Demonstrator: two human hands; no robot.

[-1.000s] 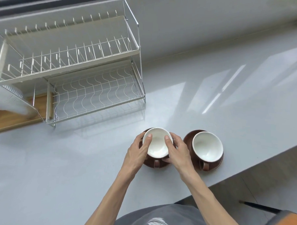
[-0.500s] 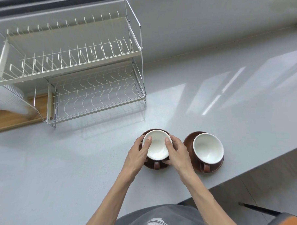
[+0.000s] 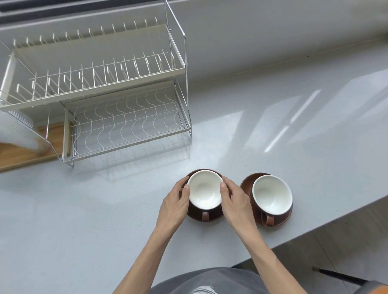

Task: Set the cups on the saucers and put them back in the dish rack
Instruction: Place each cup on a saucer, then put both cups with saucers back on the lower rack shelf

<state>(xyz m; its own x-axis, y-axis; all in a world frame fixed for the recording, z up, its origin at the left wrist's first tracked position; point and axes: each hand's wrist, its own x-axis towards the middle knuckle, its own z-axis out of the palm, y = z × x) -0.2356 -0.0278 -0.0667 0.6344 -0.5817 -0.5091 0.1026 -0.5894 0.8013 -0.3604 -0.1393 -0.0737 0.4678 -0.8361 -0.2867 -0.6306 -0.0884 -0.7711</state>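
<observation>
A home kitchen: grey countertop (image 3: 278,132) with a wire dish rack (image 3: 123,112).

I found no readable text, label or number anywhere; the white mark on the grey shirt (image 3: 206,292) spelled nothing.

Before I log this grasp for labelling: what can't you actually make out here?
Head view only:
- Fingertips of the left hand and right hand: hidden behind the left cup, so a saucer grip is unclear.
- Clear stacked items beside the dish rack: cut off by the left edge.
</observation>
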